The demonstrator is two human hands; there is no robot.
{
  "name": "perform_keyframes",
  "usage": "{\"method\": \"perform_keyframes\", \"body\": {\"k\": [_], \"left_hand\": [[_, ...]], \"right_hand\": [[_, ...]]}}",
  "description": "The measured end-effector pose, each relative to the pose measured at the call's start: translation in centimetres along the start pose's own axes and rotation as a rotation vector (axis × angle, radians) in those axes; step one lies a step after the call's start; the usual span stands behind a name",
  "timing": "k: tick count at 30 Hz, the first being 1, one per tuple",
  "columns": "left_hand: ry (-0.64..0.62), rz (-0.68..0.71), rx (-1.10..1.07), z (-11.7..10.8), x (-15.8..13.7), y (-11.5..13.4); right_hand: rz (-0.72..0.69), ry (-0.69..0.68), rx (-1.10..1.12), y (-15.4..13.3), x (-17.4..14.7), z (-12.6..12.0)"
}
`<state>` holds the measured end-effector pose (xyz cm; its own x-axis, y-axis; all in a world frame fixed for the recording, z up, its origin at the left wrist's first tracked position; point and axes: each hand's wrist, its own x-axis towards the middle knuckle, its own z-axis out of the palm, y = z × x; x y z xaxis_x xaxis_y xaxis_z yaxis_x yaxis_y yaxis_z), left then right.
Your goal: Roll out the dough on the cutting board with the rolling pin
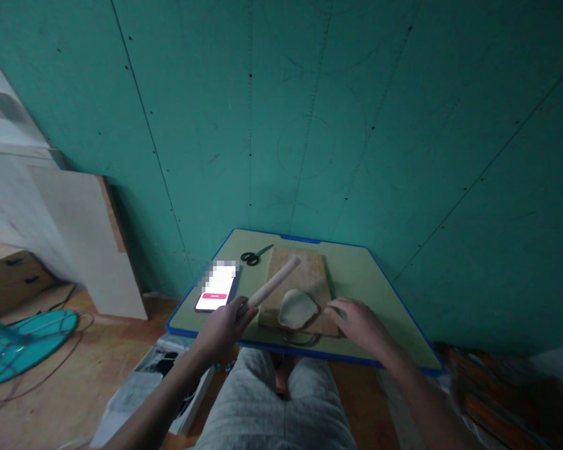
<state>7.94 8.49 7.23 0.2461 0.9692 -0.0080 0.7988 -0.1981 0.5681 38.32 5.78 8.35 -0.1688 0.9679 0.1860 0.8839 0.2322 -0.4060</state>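
My left hand [232,320] is wrapped round the near end of a plain wooden rolling pin [278,279], which slants up and away to the right above a wooden cutting board [309,261]. On the board's near half lies a flattened, roughly rounded piece of pale dough [297,309]. Just right of the dough, over the board's right edge, my right hand [353,317] hovers with bent fingers and the thumb apart; nothing shows in it. A metal handle loop [301,341] sticks out at the board's near edge.
The small table [380,300] has a blue rim. Left of the board are black-handled scissors [252,257] and a phone [217,289] with a lit screen. Behind stands a green wall [281,125]. A box of items [157,381] sits low at the left, by a fan-like turquoise base [37,340].
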Motion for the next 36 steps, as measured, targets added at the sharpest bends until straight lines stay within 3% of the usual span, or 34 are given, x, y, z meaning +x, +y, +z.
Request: {"method": "perform_keyframes", "body": {"k": [6,10,14,18,22,28,32,36], "left_hand": [[-0.061,0.078,0.12,1.1,0.0,2.0],[-0.068,0.134,0.234,0.9,0.4,2.8],[-0.051,0.247,0.355,0.4,1.3,2.2],[-0.091,0.308,0.471,0.1,1.6,2.2],[-0.09,0.302,0.513,0.5,1.5,3.5],[0.014,0.223,0.522,2.3,1.8,4.7],[0.086,0.132,0.55,3.0,2.4,3.9],[0.057,0.113,0.485,2.9,3.5,2.8]], "right_hand": [[0.077,0.307,-0.025,-1.0,1.5,-1.9],[0.04,0.369,-0.081,-2.1,4.0,-1.0],[-0.1,0.32,-0.036,-2.1,6.9,1.0],[-0.027,0.23,-0.07,-1.9,8.9,3.6],[0.082,0.109,-0.122,-1.7,9.0,5.6],[0.101,0.07,-0.118,-1.3,8.2,5.9],[0.127,0.058,-0.135,-1.7,9.4,5.7],[0.09,0.037,-0.187,-2.0,11.3,5.7]]}}
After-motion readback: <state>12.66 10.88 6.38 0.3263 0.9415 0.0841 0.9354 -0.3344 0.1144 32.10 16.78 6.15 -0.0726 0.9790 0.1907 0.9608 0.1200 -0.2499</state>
